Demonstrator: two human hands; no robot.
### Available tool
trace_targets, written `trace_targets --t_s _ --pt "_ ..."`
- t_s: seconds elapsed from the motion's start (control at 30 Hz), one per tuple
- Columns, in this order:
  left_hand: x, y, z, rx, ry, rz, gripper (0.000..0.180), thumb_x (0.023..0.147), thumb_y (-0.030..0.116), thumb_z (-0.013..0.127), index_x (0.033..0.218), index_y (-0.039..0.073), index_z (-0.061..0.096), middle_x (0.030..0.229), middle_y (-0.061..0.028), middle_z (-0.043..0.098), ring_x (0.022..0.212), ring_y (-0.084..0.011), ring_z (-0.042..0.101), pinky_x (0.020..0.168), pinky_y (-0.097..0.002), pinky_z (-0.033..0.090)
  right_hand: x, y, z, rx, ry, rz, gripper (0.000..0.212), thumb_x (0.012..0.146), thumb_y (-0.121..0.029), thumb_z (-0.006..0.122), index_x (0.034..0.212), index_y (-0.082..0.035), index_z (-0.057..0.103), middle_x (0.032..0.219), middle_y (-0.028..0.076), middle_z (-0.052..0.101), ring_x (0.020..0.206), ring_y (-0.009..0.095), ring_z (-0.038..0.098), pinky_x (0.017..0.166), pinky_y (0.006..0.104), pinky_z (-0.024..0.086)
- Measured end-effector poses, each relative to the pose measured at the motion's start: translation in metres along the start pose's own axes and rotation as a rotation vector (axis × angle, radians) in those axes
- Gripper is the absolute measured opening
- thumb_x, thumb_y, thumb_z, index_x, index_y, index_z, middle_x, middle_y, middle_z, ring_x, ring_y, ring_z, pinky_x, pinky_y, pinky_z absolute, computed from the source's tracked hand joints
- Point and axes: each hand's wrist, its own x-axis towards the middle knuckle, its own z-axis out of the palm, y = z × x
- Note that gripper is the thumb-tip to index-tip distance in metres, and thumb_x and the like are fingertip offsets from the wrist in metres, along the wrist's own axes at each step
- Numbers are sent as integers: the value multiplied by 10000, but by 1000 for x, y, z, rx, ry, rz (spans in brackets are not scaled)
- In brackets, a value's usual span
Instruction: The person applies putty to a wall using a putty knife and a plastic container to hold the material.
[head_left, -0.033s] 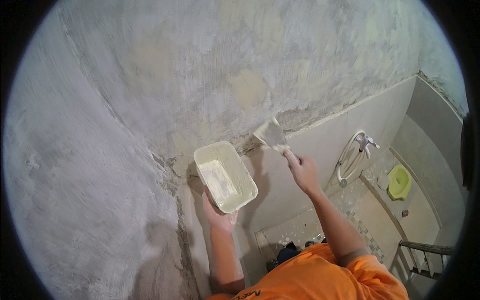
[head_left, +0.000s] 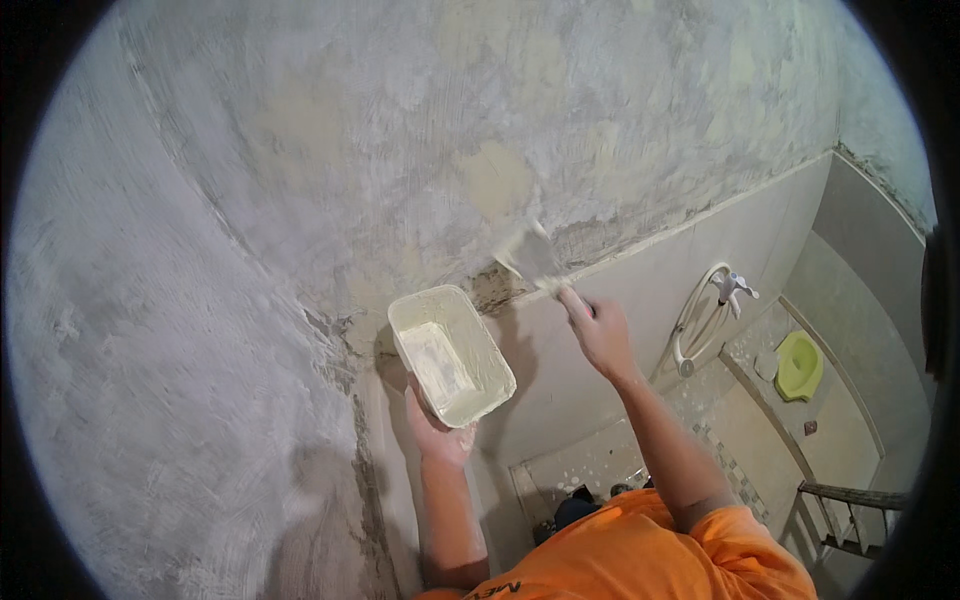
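I found my left hand (head_left: pixel 440 435) supporting a cream, rectangular, open-topped tub (head_left: pixel 485 362), apparently plastic, just beyond its fingers. The palm and the visible fingers bore against the near end; the remaining fingers were hidden beneath, so I could not tell their exact grip. The open top faced me, probably so that the pale, wet-looking paste (head_left: pixel 432 350) coating the inside stayed within view and reach.

My right hand (head_left: pixel 603 340) was closed around the handle of a flat, wide-bladed scraper (head_left: pixel 535 257), its blade smeared with cream paste. The blade lay ahead and to the left of those fingers, up beyond the tub's far right corner. The tub sat just left of the blade, presumably for a short reach between them.

Past the blade stood a rough, grey, patchily coated wall (head_left: pixel 340 150); whether metal touched it I could not tell, the blade being blurred. A rough, brown, broken strip (head_left: pixel 492 288) showed left of my right fingers, between tub and blade. Well right of those fingers hung a white tap (head_left: pixel 735 288).
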Motion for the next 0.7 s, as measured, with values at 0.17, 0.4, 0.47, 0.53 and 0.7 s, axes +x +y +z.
trace_targets --t_s 0.17,0.4,0.47,0.53,0.7 --pt "-4 1 6 -12 18 32 563 1045 479 402 1501 150 439 1495 -84 487 1334 -318 510 1062 -532 472 63 -74 19 12 75 -205 671 955 -532 608 705 87 540 591 198 419 565 293 377 586 447 381" --pt "5 -7 -6 -38 73 58 485 1031 409 408 1413 134 524 1321 -86 598 1114 -301 644 816 -465 596 64 64 18 -126 119 48 732 940 -596 584 713 99 607 639 287 536 602 371 558 656 496 441" --pt "4 -4 0 -47 70 46 476 1033 405 408 1403 132 531 1326 -87 596 1121 -302 641 818 -464 597 44 118 6 -162 146 72 744 928 -620 588 692 86 608 624 269 534 597 344 566 664 489 451" --pt "-1 -2 9 -11 104 46 466 1036 404 407 1393 134 539 1326 -88 597 1127 -304 640 831 -473 593 15 125 -2 -184 195 140 695 953 -563 598 582 23 562 511 54 449 520 152 443 541 384 391" --pt "-2 0 16 -56 88 -13 462 1040 402 408 1397 137 538 1346 -94 590 1151 -314 630 868 -501 580 3 57 -9 -103 112 85 675 960 -550 598 710 77 599 588 210 476 568 269 402 592 429 390"
